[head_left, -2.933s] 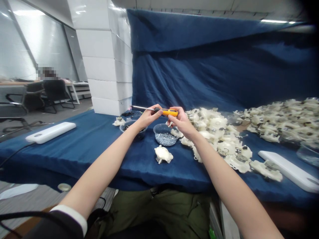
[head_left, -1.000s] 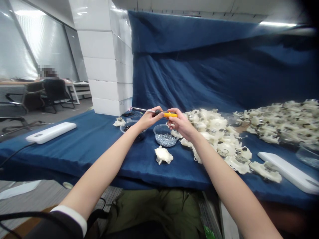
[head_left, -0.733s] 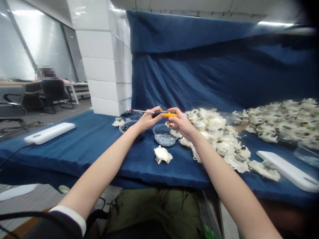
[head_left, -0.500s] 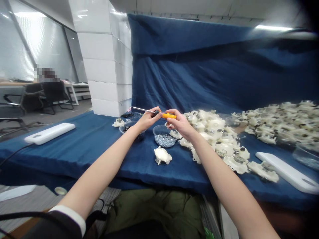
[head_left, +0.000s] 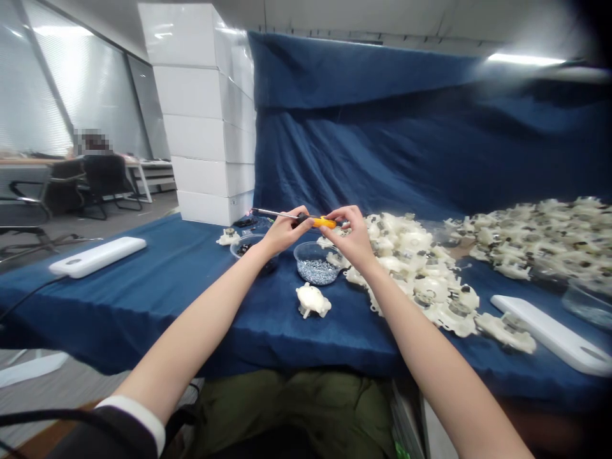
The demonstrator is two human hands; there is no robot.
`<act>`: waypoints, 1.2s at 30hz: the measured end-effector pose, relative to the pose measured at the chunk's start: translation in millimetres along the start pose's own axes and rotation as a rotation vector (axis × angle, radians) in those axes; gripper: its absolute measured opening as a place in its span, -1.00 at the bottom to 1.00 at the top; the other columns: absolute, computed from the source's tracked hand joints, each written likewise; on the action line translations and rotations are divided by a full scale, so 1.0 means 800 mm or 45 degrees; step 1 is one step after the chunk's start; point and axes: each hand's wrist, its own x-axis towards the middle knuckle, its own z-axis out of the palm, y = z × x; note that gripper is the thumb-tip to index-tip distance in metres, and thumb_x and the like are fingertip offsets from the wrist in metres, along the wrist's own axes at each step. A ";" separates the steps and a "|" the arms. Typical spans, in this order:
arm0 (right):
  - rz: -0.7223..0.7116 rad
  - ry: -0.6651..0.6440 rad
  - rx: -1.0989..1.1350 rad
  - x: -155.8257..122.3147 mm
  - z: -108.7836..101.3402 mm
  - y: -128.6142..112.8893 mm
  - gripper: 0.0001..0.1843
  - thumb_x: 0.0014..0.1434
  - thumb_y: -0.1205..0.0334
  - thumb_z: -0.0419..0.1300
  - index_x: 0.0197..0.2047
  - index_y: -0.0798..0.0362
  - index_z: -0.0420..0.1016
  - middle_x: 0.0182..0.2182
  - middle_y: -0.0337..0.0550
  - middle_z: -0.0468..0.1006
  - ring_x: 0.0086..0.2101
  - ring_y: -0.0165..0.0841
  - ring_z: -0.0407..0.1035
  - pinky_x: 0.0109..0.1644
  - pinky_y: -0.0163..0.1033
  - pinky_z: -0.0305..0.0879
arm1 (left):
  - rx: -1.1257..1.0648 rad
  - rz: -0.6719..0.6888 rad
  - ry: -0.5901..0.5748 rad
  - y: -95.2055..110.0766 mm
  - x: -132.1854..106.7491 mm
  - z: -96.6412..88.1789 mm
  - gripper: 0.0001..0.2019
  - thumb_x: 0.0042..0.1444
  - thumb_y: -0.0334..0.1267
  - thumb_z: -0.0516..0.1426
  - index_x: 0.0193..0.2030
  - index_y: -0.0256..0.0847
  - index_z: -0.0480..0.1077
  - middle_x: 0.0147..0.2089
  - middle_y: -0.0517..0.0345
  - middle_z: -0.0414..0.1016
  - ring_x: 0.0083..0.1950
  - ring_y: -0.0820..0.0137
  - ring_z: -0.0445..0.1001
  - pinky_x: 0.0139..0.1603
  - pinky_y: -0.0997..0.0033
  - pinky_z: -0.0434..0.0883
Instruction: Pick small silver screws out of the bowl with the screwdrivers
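A screwdriver [head_left: 324, 222] with a yellow and black handle is held up level over the table, its thin metal shaft pointing left. My left hand [head_left: 283, 233] is closed around the black front part of the handle. At the yellow rear end, the fingers and thumb of my right hand [head_left: 354, 240] pinch the handle. Beneath the hands stands a clear round bowl [head_left: 301, 268] of small silvery screws. Closer to me, a single cream plastic part [head_left: 313, 301] lies on the blue cloth. Another bowl [head_left: 235, 250], holding black pieces, is partly hidden by my left forearm.
Cream parts form a heap [head_left: 415, 255] right of the bowls and a larger pile [head_left: 549, 233] farther right. White flat devices lie at left [head_left: 98, 257] and right [head_left: 549, 335]. White boxes [head_left: 201, 140] are stacked behind. A person [head_left: 93, 143] sits in the background.
My right hand has shifted slightly at the handle's end, with its fingers raised and rearranged. The left hand keeps its hold on the screwdriver. The view has moved a little.
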 end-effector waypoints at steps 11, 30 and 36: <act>-0.136 0.066 -0.136 -0.003 0.001 0.005 -0.86 0.24 0.06 0.35 -0.24 -0.07 0.60 -0.13 -0.09 0.38 -0.11 -0.22 0.38 -0.05 -0.07 0.42 | 0.208 0.000 -0.006 0.006 0.000 -0.002 -0.55 0.30 0.19 0.10 -0.26 -0.22 0.37 -0.53 0.31 0.24 -0.48 0.49 0.17 -0.41 0.45 0.11; -0.133 0.002 -0.416 -0.011 0.010 0.008 -0.85 0.34 0.13 0.22 -0.25 -0.04 0.55 -0.23 -0.07 0.47 -0.16 -0.14 0.37 -0.07 -0.02 0.33 | 0.427 0.082 0.036 0.005 -0.004 0.005 -0.53 0.31 0.20 0.08 -0.35 -0.20 0.33 -0.56 0.29 0.25 -0.52 0.47 0.23 -0.42 0.44 0.07; -0.123 -0.160 -0.481 -0.015 0.013 0.004 -0.89 0.39 0.20 0.13 -0.18 -0.02 0.47 -0.15 -0.06 0.47 -0.15 -0.17 0.42 -0.19 -0.11 0.30 | 0.401 0.063 0.049 0.007 -0.004 0.006 -0.52 0.32 0.18 0.08 -0.42 -0.20 0.24 -0.58 0.30 0.18 -0.52 0.48 0.19 -0.41 0.43 0.04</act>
